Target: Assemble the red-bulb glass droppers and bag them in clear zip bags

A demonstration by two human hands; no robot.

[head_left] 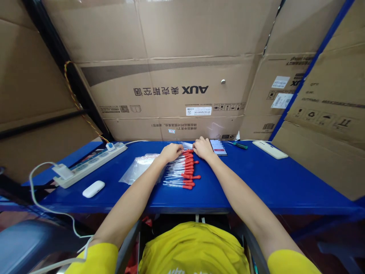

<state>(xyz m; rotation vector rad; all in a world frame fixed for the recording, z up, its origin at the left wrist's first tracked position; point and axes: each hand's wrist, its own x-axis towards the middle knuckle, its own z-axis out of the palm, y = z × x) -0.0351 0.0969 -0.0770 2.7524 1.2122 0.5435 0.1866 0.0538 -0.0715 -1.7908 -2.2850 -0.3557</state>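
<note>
A row of clear plastic droppers with red bulbs (184, 171) lies across the middle of the blue table (256, 182). My left hand (171, 151) rests at the far left end of the row, its fingers curled down onto the droppers. At the far right end my right hand (203, 146) is curled the same way on the topmost ones. Both hands press against the far end of the pile. A stack of clear plastic bags (139, 167) lies just left of the droppers, partly hidden by my left forearm.
A phone (218, 147) with a lit screen lies right of my right hand, then a green screwdriver (238, 144) and a white flat case (270, 149). A white power strip (89, 163) and earbud case (93, 188) sit at the left. Cardboard boxes (182, 91) wall the back.
</note>
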